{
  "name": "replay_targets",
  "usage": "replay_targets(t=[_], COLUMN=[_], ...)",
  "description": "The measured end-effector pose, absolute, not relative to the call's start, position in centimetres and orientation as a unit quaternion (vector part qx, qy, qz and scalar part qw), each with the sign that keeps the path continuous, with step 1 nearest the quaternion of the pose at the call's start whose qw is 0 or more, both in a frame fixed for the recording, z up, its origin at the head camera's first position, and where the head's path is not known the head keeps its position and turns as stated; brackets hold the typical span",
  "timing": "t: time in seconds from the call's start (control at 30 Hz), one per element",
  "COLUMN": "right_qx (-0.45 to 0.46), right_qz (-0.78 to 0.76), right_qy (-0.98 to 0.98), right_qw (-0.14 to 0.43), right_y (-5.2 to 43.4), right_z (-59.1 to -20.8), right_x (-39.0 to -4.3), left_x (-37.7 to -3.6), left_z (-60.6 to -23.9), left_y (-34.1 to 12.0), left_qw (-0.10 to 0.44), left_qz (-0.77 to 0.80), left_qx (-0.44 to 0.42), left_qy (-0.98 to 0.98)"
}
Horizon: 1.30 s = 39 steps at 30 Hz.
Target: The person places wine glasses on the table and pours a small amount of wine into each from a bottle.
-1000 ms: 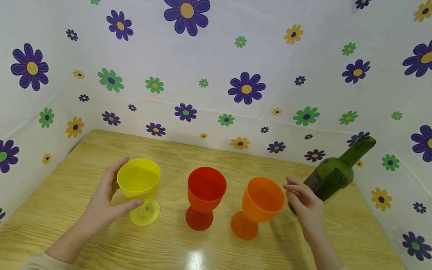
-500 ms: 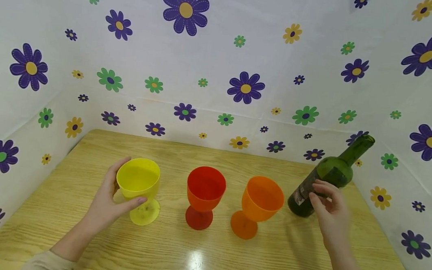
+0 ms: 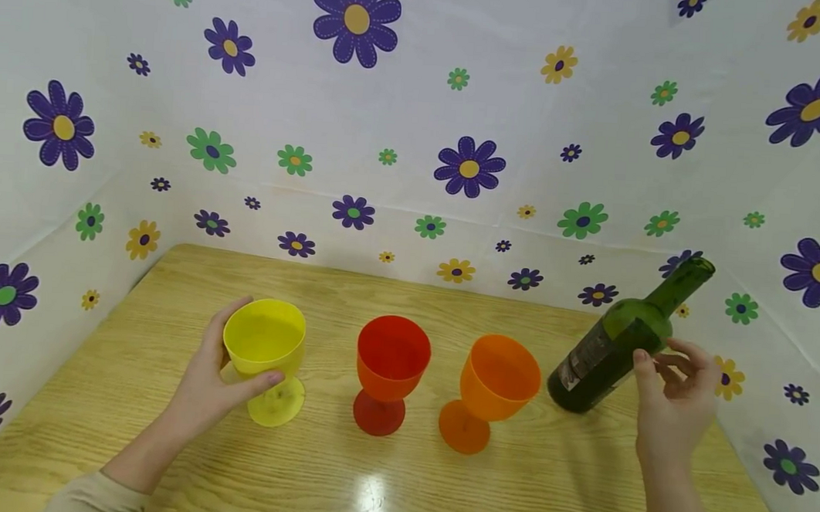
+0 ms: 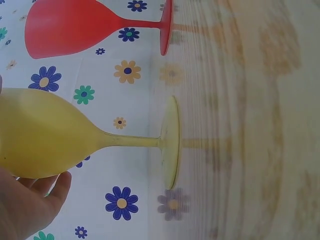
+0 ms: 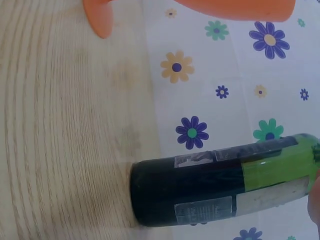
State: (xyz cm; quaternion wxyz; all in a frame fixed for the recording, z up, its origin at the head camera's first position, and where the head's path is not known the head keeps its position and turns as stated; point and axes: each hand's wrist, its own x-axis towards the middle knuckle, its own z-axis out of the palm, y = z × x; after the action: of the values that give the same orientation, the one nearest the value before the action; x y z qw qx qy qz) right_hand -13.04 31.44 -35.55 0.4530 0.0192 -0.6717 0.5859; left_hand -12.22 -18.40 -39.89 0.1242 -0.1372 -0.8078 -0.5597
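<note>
Left hand (image 3: 212, 381) curls round the yellow cup (image 3: 264, 346), thumb across the bowl. Right hand (image 3: 673, 405), fingers loosely spread, sits just right of the green bottle (image 3: 614, 348), contact unclear. Bottle stands right of the orange cup (image 3: 493, 388); red cup (image 3: 390, 371) left of it, on the worktop (image 3: 370, 486).

The yellow cup (image 3: 264, 346) is a plastic goblet with a round bowl, a thin stem and a flat foot. It stands upright on the tabletop (image 3: 370, 486), at the left end of the row. The left hand (image 3: 203, 384) wraps around its bowl. The green bottle (image 3: 618, 336) is dark glass with a worn label. It stands on the right side, just beside the right hand (image 3: 673, 413).
</note>
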Motion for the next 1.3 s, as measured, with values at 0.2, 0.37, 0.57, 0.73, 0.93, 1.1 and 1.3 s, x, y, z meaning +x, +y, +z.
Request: replay_targets(t=[0.2, 0.37, 0.57, 0.73, 0.93, 1.1, 1.3], right_qx=[-0.046, -0.121, -0.165, -0.186, -0.203, -0.213, -0.210], right_qz=[0.598, 0.571, 0.572, 0.561, 0.563, 0.557, 0.560], right_qy=[-0.668, -0.742, -0.771, -0.779, -0.769, -0.769, -0.766], right_qw=[0.440, 0.330, 0.228, 0.211, 0.224, 0.233, 0.236], right_y=[32.1, 32.5, 32.8, 32.5, 32.1, 32.0, 31.9], right_z=[-35.3, -35.4, -35.9, -36.2, -36.2, -36.3, -36.4], right_x=[-13.4, -13.9, -15.0, -15.7, -16.1, -16.4, -16.7], left_x=[-12.2, -12.1, -12.1, -12.0, -12.1, -12.1, -12.1], left_z=[-39.9, -39.9, -40.0, -40.1, -40.4, -40.5, -40.5], left_y=[-18.4, -18.4, -18.4, -18.4, -18.3, -18.3, -18.3], left_qw=[0.118, 0.119, 0.122, 0.122, 0.129, 0.132, 0.134], left_qz=[-0.553, -0.549, -0.551, -0.556, -0.564, -0.570, -0.571], left_qx=[-0.127, -0.122, -0.123, -0.124, -0.131, -0.127, -0.124], left_qy=[-0.815, -0.818, -0.816, -0.813, -0.805, -0.801, -0.801])
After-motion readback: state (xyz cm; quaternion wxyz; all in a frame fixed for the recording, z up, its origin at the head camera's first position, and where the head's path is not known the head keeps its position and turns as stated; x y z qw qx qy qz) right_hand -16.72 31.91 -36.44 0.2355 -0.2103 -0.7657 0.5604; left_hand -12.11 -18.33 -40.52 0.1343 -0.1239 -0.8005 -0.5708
